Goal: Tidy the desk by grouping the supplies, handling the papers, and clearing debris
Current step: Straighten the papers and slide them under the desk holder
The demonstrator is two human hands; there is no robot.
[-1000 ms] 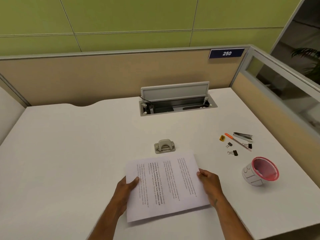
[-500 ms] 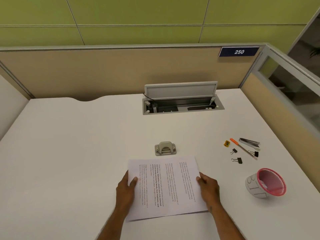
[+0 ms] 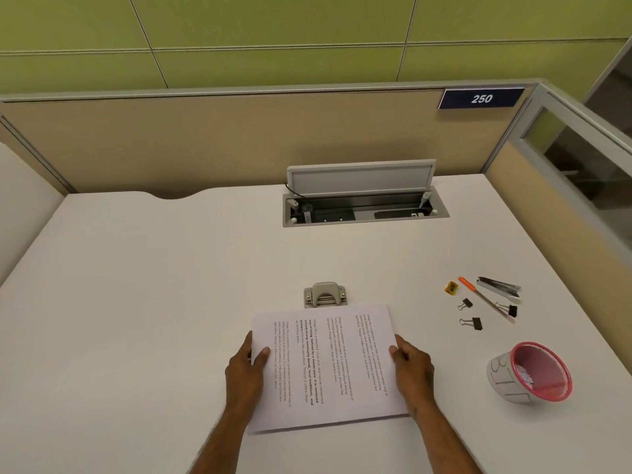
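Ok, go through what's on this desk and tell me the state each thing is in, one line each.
Papers: printed side up, held at both side edges.
Left hand: gripping the papers' left edge.
Right hand: gripping the papers' right edge.
Hole punch: resting just beyond the papers, untouched.
Cable box lid: flipped open.
Pink mesh cup: tipped on its side, scraps inside.
Binder clips: loose, shut.
Pen: lying flat.

Printed papers [image 3: 330, 366] are gripped at both side edges by the left hand [image 3: 247, 366] and right hand [image 3: 412, 366]; a hole punch [image 3: 325, 295] lies at twelve o'clock.
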